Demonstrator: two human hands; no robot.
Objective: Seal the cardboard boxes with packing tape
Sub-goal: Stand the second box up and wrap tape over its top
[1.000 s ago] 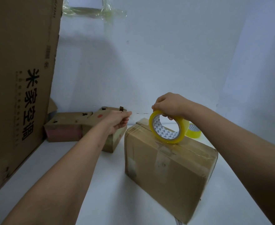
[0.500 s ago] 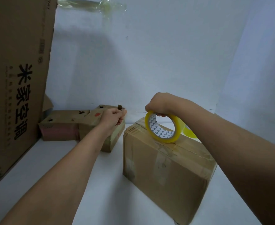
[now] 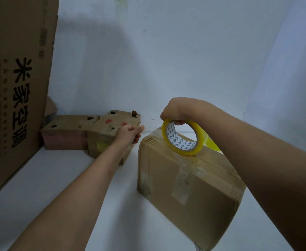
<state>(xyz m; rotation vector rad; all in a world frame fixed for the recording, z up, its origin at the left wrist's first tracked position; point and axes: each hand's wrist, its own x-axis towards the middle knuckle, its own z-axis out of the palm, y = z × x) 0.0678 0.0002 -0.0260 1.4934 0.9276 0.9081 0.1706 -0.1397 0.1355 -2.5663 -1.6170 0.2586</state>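
In the head view, the tape roll point(image 3: 182, 137) is held upright on the cardboard box point(image 3: 186, 180) by the right hand point(image 3: 175, 113). The pulled strip could twist or stick to itself if tension is lost. The left hand point(image 3: 129, 134) is pinched, apparently on the tape end, beside the box.

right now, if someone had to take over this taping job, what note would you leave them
Right hand grips the yellow tape roll, standing on edge on top of the near cardboard box.
Left hand is pinched past the box's far left corner, seemingly on the tape's free end; the clear strip itself is too faint to confirm.
Done: the box carries older tape strips; no fresh strip visibly laid.
Left: lay tape along the top seam, press it, cut it. Two worn boxes wait behind; a large carton stands left.
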